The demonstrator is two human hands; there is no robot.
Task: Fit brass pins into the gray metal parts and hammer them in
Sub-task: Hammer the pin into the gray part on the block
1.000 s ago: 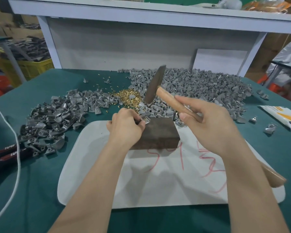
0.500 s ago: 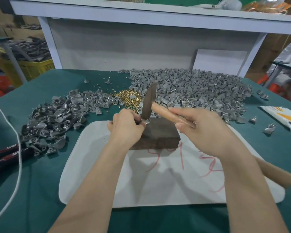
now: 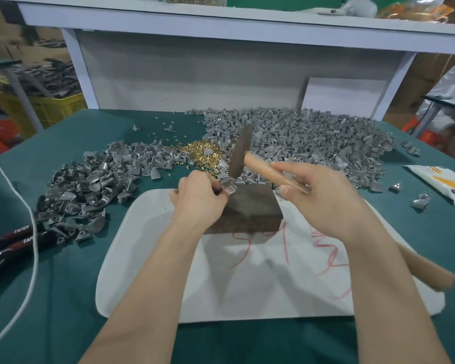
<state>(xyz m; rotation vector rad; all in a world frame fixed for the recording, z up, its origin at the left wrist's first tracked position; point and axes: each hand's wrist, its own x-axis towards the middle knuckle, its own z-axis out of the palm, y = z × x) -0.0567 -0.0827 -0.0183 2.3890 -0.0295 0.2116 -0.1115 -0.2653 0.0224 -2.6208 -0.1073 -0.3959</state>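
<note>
White tray: lies nearest, flat on the green table cover, with red scrawl on its face
Dark block: stands on the far part of the tray and serves as the anvil
Left hand: fingers curled, the tips pinching a single piece at the block's far-left corner
Gray part: the task's piece, pinched there and resting on the block's top; its pin is too small to make out
Right hand: fingers wrapped round the wooden handle close behind the head; the handle's butt juts out past the wrist
Hammer: head tilted, lower face just above the part; whether it touches cannot be told
Step in hand: by appearance, driving the pin home
Doing it well: seat the part flat on the block, bring the face down square on the pin, use short light taps from the wrist, and hold the pinching fingertips low and to the side of the strike
Brass pins: loose heap just beyond the block
Gray parts: one wide heap far right, a second heap to the left
</note>
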